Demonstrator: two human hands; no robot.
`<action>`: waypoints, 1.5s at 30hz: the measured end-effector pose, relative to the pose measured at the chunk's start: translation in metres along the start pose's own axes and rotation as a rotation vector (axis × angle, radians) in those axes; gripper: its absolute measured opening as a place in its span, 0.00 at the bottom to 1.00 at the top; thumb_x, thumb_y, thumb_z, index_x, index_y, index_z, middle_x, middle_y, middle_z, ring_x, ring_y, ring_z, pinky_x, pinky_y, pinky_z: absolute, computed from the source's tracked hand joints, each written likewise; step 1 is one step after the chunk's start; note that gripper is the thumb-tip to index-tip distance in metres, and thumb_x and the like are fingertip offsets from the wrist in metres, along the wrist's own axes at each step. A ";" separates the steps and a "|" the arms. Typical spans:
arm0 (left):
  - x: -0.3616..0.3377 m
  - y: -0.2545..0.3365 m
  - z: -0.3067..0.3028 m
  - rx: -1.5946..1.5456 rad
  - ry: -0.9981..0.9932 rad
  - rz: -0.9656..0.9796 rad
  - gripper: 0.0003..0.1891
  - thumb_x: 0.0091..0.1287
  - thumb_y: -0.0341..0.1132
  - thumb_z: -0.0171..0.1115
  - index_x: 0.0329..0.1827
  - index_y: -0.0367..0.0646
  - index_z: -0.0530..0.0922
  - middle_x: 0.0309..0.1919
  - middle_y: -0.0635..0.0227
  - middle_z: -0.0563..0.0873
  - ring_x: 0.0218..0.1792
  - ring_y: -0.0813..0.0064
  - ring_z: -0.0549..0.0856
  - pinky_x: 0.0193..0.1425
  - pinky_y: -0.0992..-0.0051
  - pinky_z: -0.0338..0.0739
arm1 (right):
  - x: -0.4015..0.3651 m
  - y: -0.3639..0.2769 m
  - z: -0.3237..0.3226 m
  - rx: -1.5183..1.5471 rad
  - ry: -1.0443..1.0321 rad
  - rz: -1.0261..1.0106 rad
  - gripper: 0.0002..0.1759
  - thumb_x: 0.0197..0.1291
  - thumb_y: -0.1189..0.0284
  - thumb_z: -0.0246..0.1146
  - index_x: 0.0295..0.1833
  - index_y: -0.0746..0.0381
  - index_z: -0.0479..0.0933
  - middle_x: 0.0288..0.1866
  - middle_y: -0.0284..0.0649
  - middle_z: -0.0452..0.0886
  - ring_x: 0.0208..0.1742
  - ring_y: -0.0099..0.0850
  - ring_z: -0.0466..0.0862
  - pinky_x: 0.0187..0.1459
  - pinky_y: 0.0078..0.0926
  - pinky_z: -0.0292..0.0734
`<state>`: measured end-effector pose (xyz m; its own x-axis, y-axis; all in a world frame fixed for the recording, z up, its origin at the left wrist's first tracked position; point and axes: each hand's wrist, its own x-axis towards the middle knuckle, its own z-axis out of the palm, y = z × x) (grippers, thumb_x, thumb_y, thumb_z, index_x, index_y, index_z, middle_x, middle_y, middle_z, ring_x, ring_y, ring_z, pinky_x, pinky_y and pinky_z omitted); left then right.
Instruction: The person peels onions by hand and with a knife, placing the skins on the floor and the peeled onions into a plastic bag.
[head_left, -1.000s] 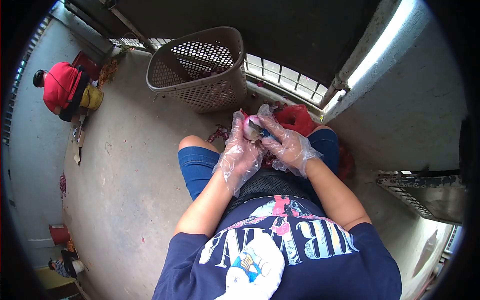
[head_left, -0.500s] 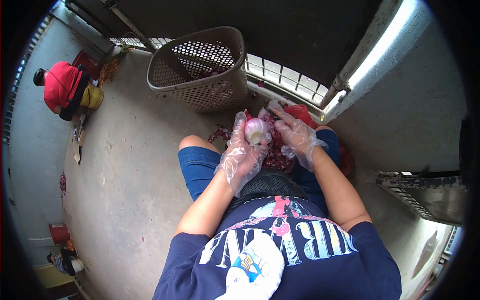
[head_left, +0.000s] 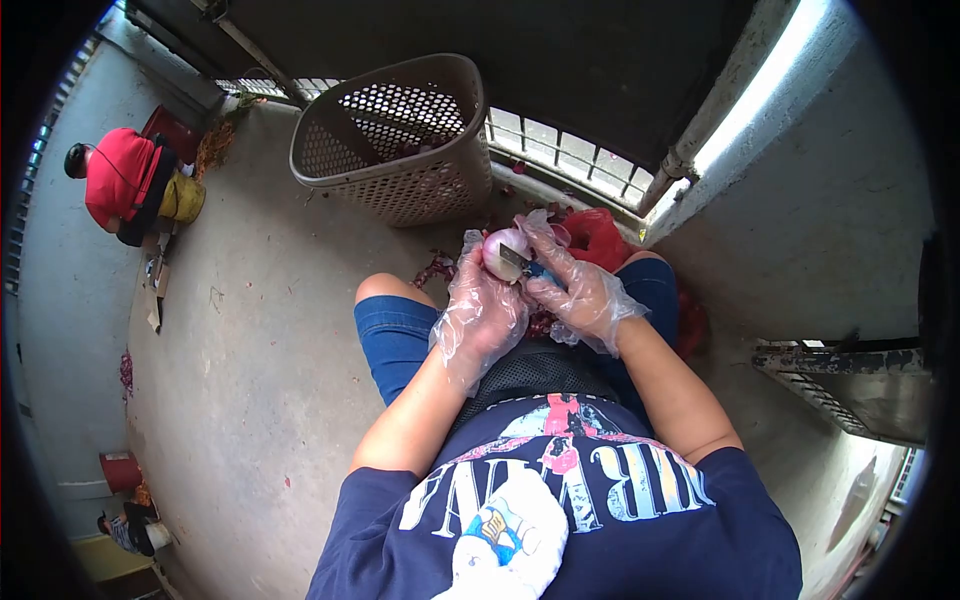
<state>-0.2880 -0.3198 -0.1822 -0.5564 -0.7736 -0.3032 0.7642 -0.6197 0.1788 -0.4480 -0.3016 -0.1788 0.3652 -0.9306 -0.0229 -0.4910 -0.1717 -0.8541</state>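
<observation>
A purple-and-white onion point(head_left: 497, 262) sits in my left hand point(head_left: 478, 308), with the fingers curled around it. My right hand point(head_left: 588, 296) grips a small knife point(head_left: 541, 272) by its blue handle. The dark blade lies against the onion's right side. Clear plastic gloves cover both hands. Between my knees, reddish-purple onion skins point(head_left: 540, 325) show beneath the hands, which partly hide them.
A brown perforated basket point(head_left: 430, 190) with onions inside stands ahead, near the barred opening. A red bag point(head_left: 597, 238) is beyond my right hand. More skins point(head_left: 435, 270) litter the floor. A person in red point(head_left: 122, 185) sits at far left; another person point(head_left: 130, 530) is at lower left.
The knife, hidden before, now shows in my right hand with its blade on the onion. My right hand has turned and its fingers have closed around the handle. The onion has shifted slightly left and up.
</observation>
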 end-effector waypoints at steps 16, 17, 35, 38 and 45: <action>0.004 0.008 -0.023 0.033 0.171 -0.001 0.24 0.70 0.54 0.35 0.52 0.46 0.71 0.46 0.63 0.78 0.44 0.65 0.78 0.46 0.65 0.76 | 0.004 0.006 -0.005 0.614 0.009 0.323 0.26 0.64 0.61 0.54 0.68 0.48 0.63 0.55 0.40 0.77 0.48 0.27 0.79 0.52 0.20 0.69; 0.002 0.009 -0.019 0.025 0.206 -0.033 0.24 0.70 0.55 0.36 0.50 0.46 0.72 0.44 0.63 0.79 0.42 0.66 0.79 0.46 0.66 0.76 | 0.006 0.010 -0.012 0.662 -0.060 0.420 0.25 0.64 0.63 0.54 0.67 0.51 0.65 0.52 0.37 0.78 0.44 0.20 0.75 0.49 0.16 0.68; 0.004 0.010 -0.014 0.220 0.164 -0.042 0.35 0.64 0.65 0.42 0.61 0.45 0.67 0.54 0.57 0.76 0.52 0.59 0.77 0.57 0.60 0.73 | 0.004 0.006 -0.002 -0.018 -0.050 -0.018 0.35 0.60 0.51 0.53 0.72 0.44 0.52 0.53 0.53 0.75 0.52 0.53 0.76 0.51 0.41 0.70; 0.007 0.009 -0.018 0.257 0.226 -0.030 0.33 0.64 0.63 0.44 0.60 0.45 0.69 0.54 0.58 0.76 0.49 0.61 0.78 0.54 0.63 0.76 | 0.004 -0.008 -0.009 0.039 -0.115 0.081 0.34 0.61 0.54 0.53 0.71 0.51 0.54 0.60 0.50 0.71 0.59 0.45 0.72 0.57 0.34 0.66; 0.006 0.011 -0.029 0.223 0.254 -0.008 0.28 0.65 0.59 0.47 0.54 0.45 0.73 0.44 0.62 0.81 0.37 0.68 0.80 0.34 0.73 0.76 | 0.006 0.001 -0.016 0.065 0.025 0.198 0.28 0.61 0.56 0.55 0.66 0.50 0.64 0.61 0.48 0.72 0.63 0.42 0.71 0.61 0.28 0.66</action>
<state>-0.2733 -0.3272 -0.2094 -0.4417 -0.7283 -0.5239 0.6540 -0.6612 0.3676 -0.4594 -0.3129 -0.1716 0.2466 -0.9519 -0.1820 -0.4990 0.0362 -0.8658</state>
